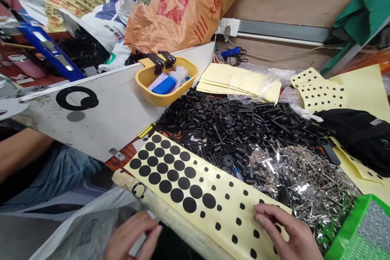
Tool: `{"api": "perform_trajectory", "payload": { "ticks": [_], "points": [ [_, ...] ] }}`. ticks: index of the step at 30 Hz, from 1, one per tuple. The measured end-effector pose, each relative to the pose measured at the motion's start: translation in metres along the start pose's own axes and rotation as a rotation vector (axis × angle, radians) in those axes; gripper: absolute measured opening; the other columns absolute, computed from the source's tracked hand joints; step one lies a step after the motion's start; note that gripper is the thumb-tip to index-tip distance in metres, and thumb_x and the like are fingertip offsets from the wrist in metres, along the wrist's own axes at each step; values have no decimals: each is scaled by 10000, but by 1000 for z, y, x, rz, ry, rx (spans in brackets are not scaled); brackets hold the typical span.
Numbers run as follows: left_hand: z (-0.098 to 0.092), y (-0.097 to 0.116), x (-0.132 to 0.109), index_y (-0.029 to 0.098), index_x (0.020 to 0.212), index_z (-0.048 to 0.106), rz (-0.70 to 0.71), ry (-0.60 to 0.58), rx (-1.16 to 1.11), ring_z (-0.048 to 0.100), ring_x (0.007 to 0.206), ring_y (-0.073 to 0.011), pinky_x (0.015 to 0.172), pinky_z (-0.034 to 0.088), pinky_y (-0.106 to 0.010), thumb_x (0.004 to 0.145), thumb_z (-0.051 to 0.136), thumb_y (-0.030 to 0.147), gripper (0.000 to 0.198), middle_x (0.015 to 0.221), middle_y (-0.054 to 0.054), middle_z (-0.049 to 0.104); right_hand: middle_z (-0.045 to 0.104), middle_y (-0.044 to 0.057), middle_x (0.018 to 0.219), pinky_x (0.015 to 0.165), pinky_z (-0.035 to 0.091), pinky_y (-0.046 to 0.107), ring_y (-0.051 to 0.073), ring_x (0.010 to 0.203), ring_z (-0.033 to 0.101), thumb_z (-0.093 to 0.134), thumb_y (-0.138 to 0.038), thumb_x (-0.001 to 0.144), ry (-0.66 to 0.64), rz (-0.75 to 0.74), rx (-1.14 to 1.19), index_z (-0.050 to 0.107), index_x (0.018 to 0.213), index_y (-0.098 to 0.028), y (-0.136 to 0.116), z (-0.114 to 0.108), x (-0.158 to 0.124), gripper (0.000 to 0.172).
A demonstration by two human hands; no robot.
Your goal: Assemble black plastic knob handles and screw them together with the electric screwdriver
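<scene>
Along the bottom edge, the left hand [131, 237] grips a half-hidden grey strip [137, 244], right hand [289, 231] splayed on dotted yellow paper [227, 215].

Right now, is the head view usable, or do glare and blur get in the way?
In the head view, glare flares off the shiny metal parts at lower right, and the top-left corner is pixelated. The black parts stay fairly sharp; the white board at left looks stretched by the wide view.

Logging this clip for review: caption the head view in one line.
Right hand touches a yellow sheet of black dots beside heaped black plastic parts; left hand holds a grey item.
</scene>
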State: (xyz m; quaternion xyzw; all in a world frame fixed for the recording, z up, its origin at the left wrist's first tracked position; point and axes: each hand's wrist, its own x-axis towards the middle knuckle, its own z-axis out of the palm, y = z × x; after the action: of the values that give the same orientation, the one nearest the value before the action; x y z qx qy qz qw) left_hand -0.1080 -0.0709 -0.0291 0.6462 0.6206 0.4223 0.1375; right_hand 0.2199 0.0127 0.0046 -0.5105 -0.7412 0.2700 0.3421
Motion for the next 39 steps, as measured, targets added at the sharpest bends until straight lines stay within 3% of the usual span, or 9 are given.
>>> {"api": "perform_trajectory", "payload": {
  "ticks": [3, 8, 15, 18, 21, 28, 31, 34, 39],
  "points": [
    [25, 44, 31, 245, 1035, 641, 422, -260, -69, 659, 941, -195, 876, 527, -290, 792, 588, 112, 282, 966, -30, 729, 758, 30, 850, 590, 600, 236, 185, 716, 718, 630, -369, 831, 3, 14, -24, 734, 885, -242, -7, 4, 32, 172],
    [88, 73, 61, 143, 1018, 662, 759, -690, -88, 517, 1235, -260, 1127, 329, -372, 861, 598, 304, 234, 1170, -75, 680, 735, 67, 921, 644, 577, 332, 198, 742, 684, 601, -246, 805, 64, -10, -245, 682, 998, -198, 5, 27, 109, 214],
    [151, 77, 48, 183, 910, 711, 864, -746, -81, 489, 1274, -270, 1115, 327, -342, 836, 645, 314, 164, 1191, -66, 676, 693, 75, 1046, 868, 501, 447, 268, 969, 624, 689, -196, 712, -52, -101, -342, 677, 1016, -230, 23, 47, 148, 307],
    [160, 80, 46, 223, 854, 722, 777, -756, -195, 533, 1231, -248, 1082, 374, -325, 827, 657, 287, 95, 1145, -44, 701, 694, 86, 1008, 870, 481, 468, 294, 978, 610, 710, -205, 699, -87, -130, -352, 699, 918, -224, 19, 46, 150, 220],
    [147, 85, 54, 208, 859, 732, 579, -689, -439, 640, 1072, -211, 1009, 451, -294, 838, 628, 269, 122, 1035, -66, 738, 704, 83, 980, 907, 446, 490, 302, 974, 611, 718, -187, 665, -88, -142, -331, 704, 857, -223, 15, 46, 152, 196],
    [104, 80, 110, 158, 1122, 671, -283, -293, -688, 662, 966, -204, 896, 531, -355, 817, 570, 170, 321, 1064, -110, 712, 730, 90, 897, 804, 528, 418, 231, 802, 668, 681, -393, 718, 0, -15, -93, 698, 868, -184, 5, 34, 141, 258],
    [97, 78, 125, 205, 1307, 548, -335, -271, -771, 626, 1032, -199, 917, 521, -359, 790, 591, 140, 522, 1201, -103, 646, 738, 72, 864, 716, 551, 339, 197, 752, 677, 704, -474, 700, -107, 144, 243, 708, 900, -186, -12, 22, 124, 351],
    [94, 84, 128, 222, 1275, 585, -289, -305, -842, 622, 1024, -194, 877, 534, -322, 781, 596, 129, 503, 1253, -87, 614, 715, 50, 775, 694, 524, 304, 169, 704, 647, 764, -487, 647, -220, 384, 618, 703, 812, -179, -28, 15, 104, 355],
    [91, 99, 121, 155, 1034, 717, -418, -376, -902, 663, 770, -166, 764, 548, -298, 735, 654, 137, 306, 937, -68, 714, 598, 8, 599, 594, 469, 262, 124, 580, 543, 679, -574, 729, -254, 476, 649, 628, 641, -160, -32, 14, 78, 426]
  ]
}}
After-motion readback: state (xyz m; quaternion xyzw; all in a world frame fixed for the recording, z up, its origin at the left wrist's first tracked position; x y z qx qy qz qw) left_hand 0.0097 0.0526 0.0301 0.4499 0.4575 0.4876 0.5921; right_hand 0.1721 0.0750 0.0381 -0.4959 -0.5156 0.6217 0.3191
